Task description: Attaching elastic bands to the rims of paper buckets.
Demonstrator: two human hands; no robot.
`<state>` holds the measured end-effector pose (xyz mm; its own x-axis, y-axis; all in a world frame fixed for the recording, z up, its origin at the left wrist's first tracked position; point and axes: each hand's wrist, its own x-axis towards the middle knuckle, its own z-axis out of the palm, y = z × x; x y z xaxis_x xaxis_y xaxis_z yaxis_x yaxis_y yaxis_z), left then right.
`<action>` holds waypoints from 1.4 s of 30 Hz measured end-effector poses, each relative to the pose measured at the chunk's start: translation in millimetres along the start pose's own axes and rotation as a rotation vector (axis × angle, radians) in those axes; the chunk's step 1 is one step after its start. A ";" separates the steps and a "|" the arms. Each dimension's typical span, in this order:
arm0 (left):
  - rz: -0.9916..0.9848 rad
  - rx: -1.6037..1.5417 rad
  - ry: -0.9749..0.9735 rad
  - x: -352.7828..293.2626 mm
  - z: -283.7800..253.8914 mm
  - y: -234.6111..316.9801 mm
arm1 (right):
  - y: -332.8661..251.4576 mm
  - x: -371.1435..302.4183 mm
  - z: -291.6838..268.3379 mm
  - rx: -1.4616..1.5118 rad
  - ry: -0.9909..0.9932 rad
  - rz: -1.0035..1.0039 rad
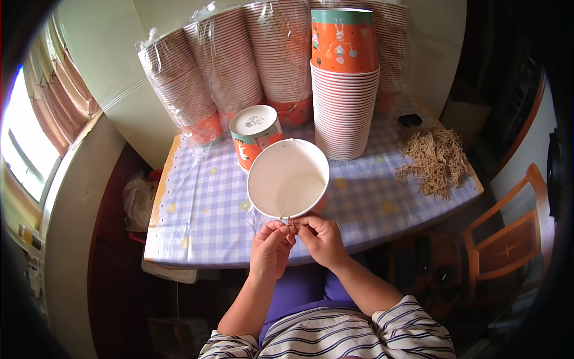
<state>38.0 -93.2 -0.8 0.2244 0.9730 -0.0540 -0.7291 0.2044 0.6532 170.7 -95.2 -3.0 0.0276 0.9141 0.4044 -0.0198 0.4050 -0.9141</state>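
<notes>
Both hands are closed to fine pinches, the left hand (272,246) and right hand (321,240) meeting on a thin tan cord (283,214) at the near rim of the open paper bucket (272,173). That bucket sits near the front of the table (206,230), its mouth tipped toward the person; what supports it is hidden. The cord could slip, being so thin, and a hard tug might tear or bend the rim. Pushed away, the bucket could knock the upturned bucket (253,121) just behind or the tall stack (341,113).

A white-lined bucket (269,173) is tilted, round mouth open, thin tan string (287,220) at its near rim.
</notes>
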 end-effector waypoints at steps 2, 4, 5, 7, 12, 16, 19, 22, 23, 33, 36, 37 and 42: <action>-0.003 0.002 -0.006 -0.3 -1.5 -0.6 | 0.3 -0.1 -1.3 0.201 -0.034 0.108; 0.001 -0.006 -0.002 -0.4 -2.6 -1.1 | -3.9 1.6 -3.6 0.401 -0.083 0.244; 0.004 -0.013 -0.001 -0.6 -2.9 -1.3 | -4.9 1.9 -4.1 0.500 -0.106 0.311; 0.010 -0.023 0.011 -1.7 -0.7 -0.9 | 1.5 1.7 -3.9 0.531 -0.107 0.367; 0.041 -0.006 0.058 -3.0 3.5 0.0 | 0.1 3.5 -1.2 0.681 -0.082 0.515; 0.309 0.289 0.143 -2.8 7.1 -4.1 | 1.7 4.2 1.1 0.710 -0.022 0.551; 0.450 0.487 0.163 -1.8 8.0 -4.4 | -0.4 5.0 1.6 0.683 0.018 0.551; 0.523 0.628 0.140 0.4 3.8 -7.8 | 3.4 4.0 -2.7 0.719 -0.015 0.557; 0.575 0.699 0.114 1.6 1.6 -9.1 | 4.8 3.7 -4.7 0.752 -0.050 0.566; 0.804 1.031 -0.030 10.7 -7.2 -4.7 | 0.0 3.7 -7.9 0.773 -0.044 0.611; 0.831 1.141 -0.067 8.5 -0.2 2.0 | -1.9 4.7 -7.7 0.736 -0.020 0.624; 0.861 1.179 -0.083 7.3 4.7 4.6 | -2.0 4.7 -8.0 0.724 -0.016 0.630; 0.928 1.306 -0.110 8.8 7.6 9.8 | -0.5 4.4 -9.6 0.709 -0.023 0.636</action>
<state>37.8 -83.4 10.8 0.1251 0.6786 0.7237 0.3787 -0.7069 0.5974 180.5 -91.6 -1.0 -0.2165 0.9639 -0.1552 -0.6261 -0.2591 -0.7355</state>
